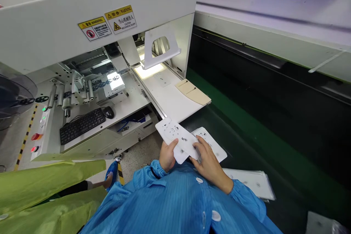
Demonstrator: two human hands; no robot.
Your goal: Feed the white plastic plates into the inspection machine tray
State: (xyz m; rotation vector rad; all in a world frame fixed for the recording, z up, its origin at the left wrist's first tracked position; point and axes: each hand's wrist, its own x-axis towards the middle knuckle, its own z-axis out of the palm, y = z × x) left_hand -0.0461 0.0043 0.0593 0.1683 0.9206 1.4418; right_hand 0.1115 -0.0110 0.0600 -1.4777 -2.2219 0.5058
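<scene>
Gripping a printed white perforated panel [178,135] with left hand [168,156], also pinching its other end with right hand [208,161], similar white panels [215,144] just beyond those right fingers lol

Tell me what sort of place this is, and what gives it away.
Most likely a factory production line: a white machine bears warning labels, what looks like a dark green conveyor belt runs beside it, and the person in a blue smock holds white panels.
</scene>
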